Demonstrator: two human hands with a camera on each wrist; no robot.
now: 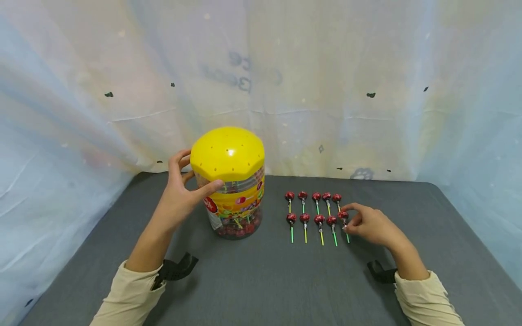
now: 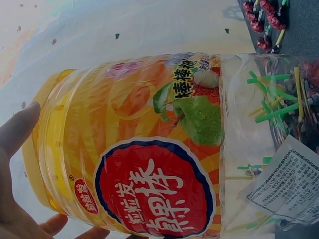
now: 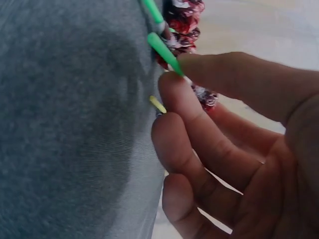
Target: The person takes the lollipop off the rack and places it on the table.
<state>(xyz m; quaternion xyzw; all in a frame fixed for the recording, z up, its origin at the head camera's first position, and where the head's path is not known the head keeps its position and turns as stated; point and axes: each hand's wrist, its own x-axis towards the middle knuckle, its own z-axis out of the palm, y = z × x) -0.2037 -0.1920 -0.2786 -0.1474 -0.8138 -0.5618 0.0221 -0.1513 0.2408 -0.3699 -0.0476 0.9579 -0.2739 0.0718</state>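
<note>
A clear plastic lollipop jar with a domed yellow lid and a printed fruit label stands on the table. My left hand holds its left side just under the lid, thumb in front and fingers round the back. Inside its base, red lollipops with green and yellow sticks show. To the right, my right hand pinches a red-wrapped lollipop at the right end of the front row. In the right wrist view, thumb and forefinger close on its green stick.
Several other red lollipops lie in two rows right of the jar, sticks toward me. Grey cloth covers the table. A pale patterned curtain hangs along its back and sides. A black strap hangs at my left wrist.
</note>
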